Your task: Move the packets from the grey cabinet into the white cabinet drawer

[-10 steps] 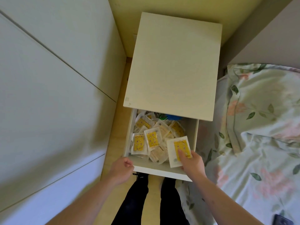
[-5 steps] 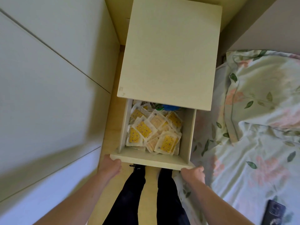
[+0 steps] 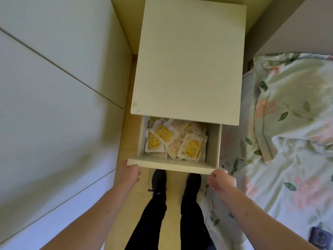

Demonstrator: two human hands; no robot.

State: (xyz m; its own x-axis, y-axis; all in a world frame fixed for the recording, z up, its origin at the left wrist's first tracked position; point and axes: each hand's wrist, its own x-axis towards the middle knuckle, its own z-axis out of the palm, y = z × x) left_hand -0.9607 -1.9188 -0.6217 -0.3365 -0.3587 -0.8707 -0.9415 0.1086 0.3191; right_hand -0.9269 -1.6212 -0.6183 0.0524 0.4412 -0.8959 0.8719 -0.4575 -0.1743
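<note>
Yellow-and-white foil packets [image 3: 191, 147] now all lie in white cabinet drawer [image 3: 173, 166]; we've released last one, left hand [image 3: 130, 173] gripping drawer front, right hand [image 3: 222, 181] loose beside it; closing next.

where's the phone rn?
Head view, bottom right corner: the dark phone lies on the floral bedspread, right of the person's right forearm and well clear of the open drawer.

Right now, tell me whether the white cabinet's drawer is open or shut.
Open. The white wooden drawer juts out from under the cabinet top, exposing yellow-and-white packets inside; the left hand touches its front.
</note>
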